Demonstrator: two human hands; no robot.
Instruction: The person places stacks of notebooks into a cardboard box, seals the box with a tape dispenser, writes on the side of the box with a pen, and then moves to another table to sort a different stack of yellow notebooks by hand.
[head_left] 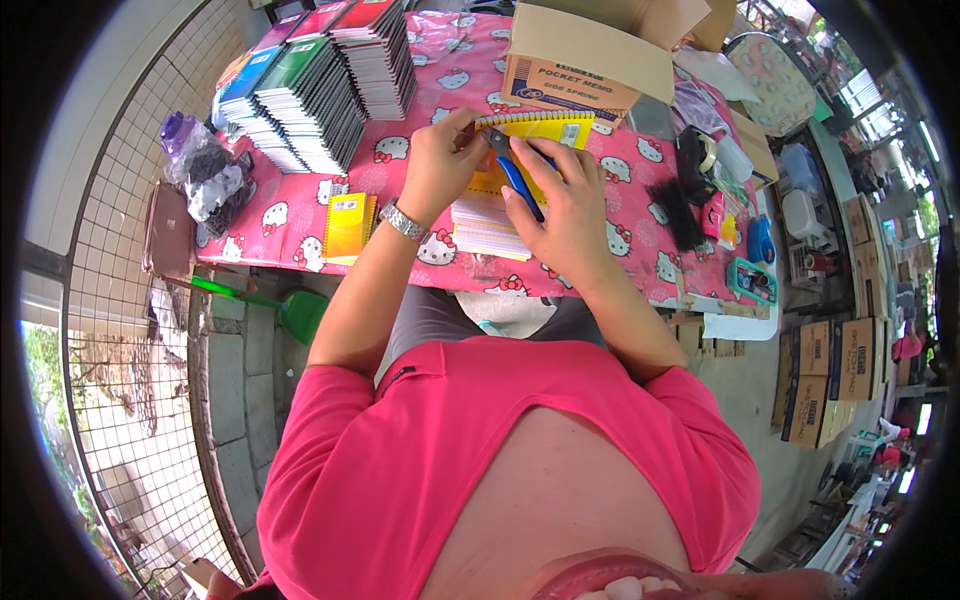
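A yellow spiral notebook (570, 131) lies in front of me with its coil along the far edge. My left hand (440, 165) is closed in a pinch at the left end of that coil; whether the fingertips grip the wire or the cover corner is hard to see. Blue-handled cutting pliers (516, 183) are in my right hand (568, 200), their jaws at the same end of the coil. Beneath the notebook is a pile of pages (488, 232), partly covered by my right hand. Left of my left wrist sits a small stack of yellow notebooks (345, 228).
Tall stacks of spiral notebooks (310, 100) stand at the back left, beside plastic bags (210, 180). An open cardboard box (580, 75) is at the back. Black bristles (680, 210), a tape dispenser (700, 155) and a teal tray (752, 281) lie to the right on the pink tablecloth (285, 215).
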